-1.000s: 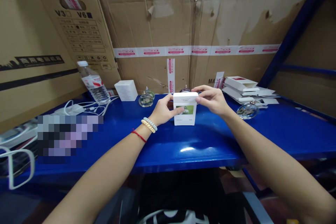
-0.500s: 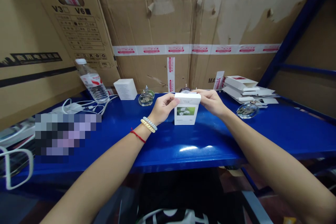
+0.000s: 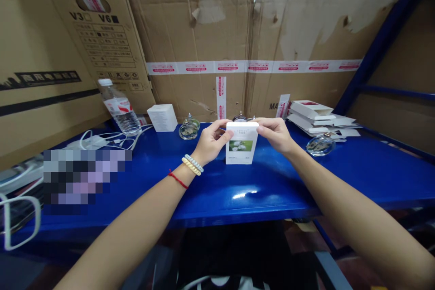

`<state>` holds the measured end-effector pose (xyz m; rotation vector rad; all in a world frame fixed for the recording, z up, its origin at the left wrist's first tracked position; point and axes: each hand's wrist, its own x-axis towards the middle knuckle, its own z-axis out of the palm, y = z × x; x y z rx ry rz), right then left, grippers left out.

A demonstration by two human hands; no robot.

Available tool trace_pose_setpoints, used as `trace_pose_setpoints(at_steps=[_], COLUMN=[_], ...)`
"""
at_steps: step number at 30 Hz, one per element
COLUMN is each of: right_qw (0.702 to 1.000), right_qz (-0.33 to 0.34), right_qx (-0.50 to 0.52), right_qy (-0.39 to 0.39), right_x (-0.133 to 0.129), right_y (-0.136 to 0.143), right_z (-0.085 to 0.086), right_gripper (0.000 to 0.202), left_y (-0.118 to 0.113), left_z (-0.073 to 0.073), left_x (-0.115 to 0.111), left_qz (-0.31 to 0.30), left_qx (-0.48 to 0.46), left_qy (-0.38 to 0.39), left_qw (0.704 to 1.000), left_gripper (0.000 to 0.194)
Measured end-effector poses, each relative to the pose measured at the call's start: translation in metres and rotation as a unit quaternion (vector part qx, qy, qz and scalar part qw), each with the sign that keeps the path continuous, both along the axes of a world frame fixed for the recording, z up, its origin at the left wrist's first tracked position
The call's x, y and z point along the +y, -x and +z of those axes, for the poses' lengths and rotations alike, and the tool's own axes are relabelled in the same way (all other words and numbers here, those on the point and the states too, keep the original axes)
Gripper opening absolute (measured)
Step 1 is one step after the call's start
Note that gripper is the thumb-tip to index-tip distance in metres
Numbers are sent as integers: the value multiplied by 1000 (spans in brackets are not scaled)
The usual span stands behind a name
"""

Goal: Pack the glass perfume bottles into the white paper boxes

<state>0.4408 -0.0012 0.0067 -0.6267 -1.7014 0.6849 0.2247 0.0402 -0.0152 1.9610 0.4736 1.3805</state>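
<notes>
A white box (image 3: 240, 147) with a green floral picture on its front stands upright on the blue table. My left hand (image 3: 212, 141) grips its upper left edge, thumb on the front face. At the upper right corner my right hand (image 3: 276, 133) holds the same box, thumb against the front. The fingers behind the box are hidden. Behind it, partly covered, is a dark round bottle (image 3: 240, 118). Glass bottles (image 3: 188, 129) stand left of my left hand, and another glass bottle (image 3: 320, 145) lies to the right of my right hand.
A white box (image 3: 162, 118) and a water bottle (image 3: 120, 108) stand at the back left, near white cables (image 3: 90, 140). Flat white cartons (image 3: 311, 111) are stacked at the back right. Cardboard (image 3: 190, 86) lines the back of the blue table (image 3: 265, 208).
The top of the box, tilted open or overhanging before, now looks flat in line with the front. Both hands have shifted slightly and keep hold of it.
</notes>
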Motion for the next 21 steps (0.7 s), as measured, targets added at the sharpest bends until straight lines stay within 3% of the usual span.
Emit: trace_pose_setpoints(at_steps=[6, 9, 15, 21], right_qw=[989, 976, 976, 988], right_qz=[3, -25, -58, -71], right_qx=[-133, -188, -177, -93], right_qy=[-59, -106, -113, -105], right_x=[-4, -4, -7, -6], right_y=[0, 1, 3, 0], right_z=[6, 6, 4, 2], right_gripper=[24, 25, 28, 31], left_y=[5, 5, 3, 1], left_z=[9, 10, 10, 6], left_x=[-6, -7, -7, -9], left_qz=[21, 33, 54, 80], left_qx=[91, 124, 142, 68], left_qy=[-160, -194, -210, -131], left_qw=[983, 973, 966, 986], left_gripper=[26, 25, 22, 36])
